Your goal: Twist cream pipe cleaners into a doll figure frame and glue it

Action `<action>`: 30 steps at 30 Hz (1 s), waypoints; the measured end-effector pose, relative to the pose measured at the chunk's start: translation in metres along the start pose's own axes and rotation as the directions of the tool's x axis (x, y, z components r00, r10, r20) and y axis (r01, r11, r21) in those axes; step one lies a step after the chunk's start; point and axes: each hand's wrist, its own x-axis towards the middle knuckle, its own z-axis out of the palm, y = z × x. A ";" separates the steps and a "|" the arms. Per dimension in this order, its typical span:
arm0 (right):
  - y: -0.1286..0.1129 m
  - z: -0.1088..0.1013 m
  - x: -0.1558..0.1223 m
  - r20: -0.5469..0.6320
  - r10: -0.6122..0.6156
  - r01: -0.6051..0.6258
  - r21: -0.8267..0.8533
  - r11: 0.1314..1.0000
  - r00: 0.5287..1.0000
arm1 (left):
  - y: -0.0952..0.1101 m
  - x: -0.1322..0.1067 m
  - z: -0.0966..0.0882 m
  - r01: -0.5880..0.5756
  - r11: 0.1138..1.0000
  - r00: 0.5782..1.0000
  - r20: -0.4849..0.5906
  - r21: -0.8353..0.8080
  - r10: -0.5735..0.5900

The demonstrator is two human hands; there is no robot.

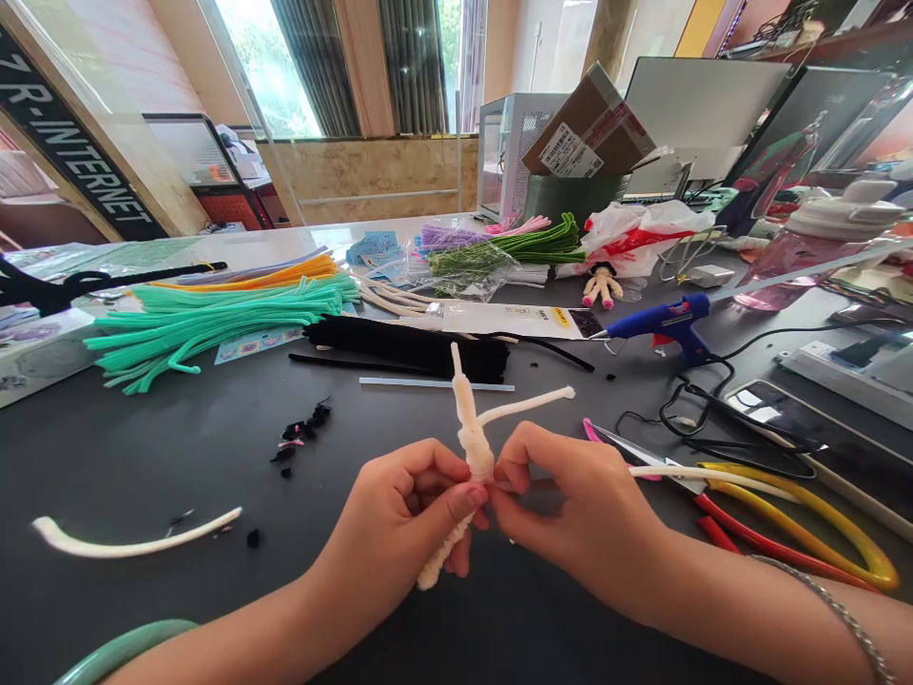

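Note:
Between both hands is a small cream figure (474,445) of twisted fuzzy pipe cleaners, standing nearly upright with a thin tip at the top and one arm-like stem out to the right. My left hand (417,509) pinches it around the middle, its lower part poking out beneath the fingers. My right hand (571,485) is closed at the figure's right side, pinching a cream pipe cleaner (677,472) whose free end runs out to the right past the hand. The exact pinch point is partly hidden by the fingers.
Scissors (785,542) with red and yellow handles lie right, near a blue glue gun (663,323) and cables. Bundles of green (228,323) and black pipe cleaners (414,347) lie behind. A cream piece (135,547) and black scraps (303,428) are left. A small doll (601,284) sits behind.

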 end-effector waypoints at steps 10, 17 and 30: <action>0.007 0.003 -0.002 -0.007 -0.030 0.030 -0.041 0.999 1.000 | 0.000 -0.001 0.000 -0.010 1.000 1.000 0.001 0.030 0.010; 0.007 0.003 -0.002 -0.029 -0.067 0.065 -0.081 0.995 0.997 | 0.001 0.000 -0.001 -0.081 0.985 0.996 0.059 0.150 0.073; 0.012 -0.002 -0.005 -0.012 -0.207 0.204 -0.138 0.969 0.978 | 0.004 0.002 -0.010 -0.173 0.912 0.973 0.208 0.372 0.100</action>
